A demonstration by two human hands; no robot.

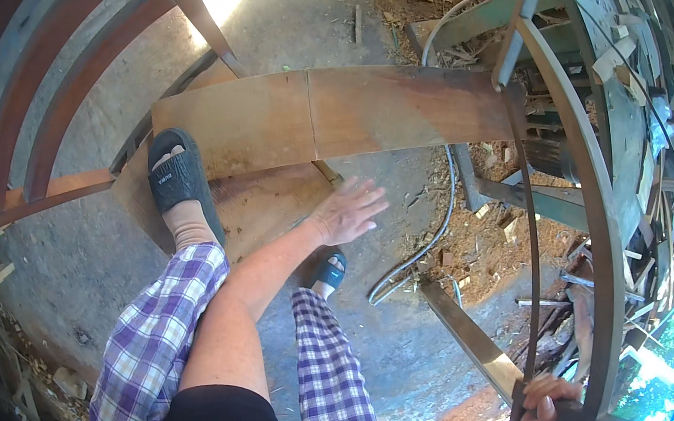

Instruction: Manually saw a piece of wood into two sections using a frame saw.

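Note:
My left hand (352,210) is stretched out with its fingers apart, just below the near edge of a long wooden board (254,123). It holds nothing. A thin line crosses the board near its middle. My foot in a black slide sandal (180,177) rests on the board's left end. At the lower right my right hand (548,407) is closed around the near end of a wooden frame saw (604,258). Its narrow dark blade (532,251) runs away from me, and its far end overlaps the board's right end; contact cannot be told.
Curved reddish-brown wooden slats (87,82) form a piece of furniture at the upper left. A green metal machine (491,17) stands on the right. A grey cable (436,235) lies on the floor. Sawdust and wood scraps (482,250) are strewn around the machine.

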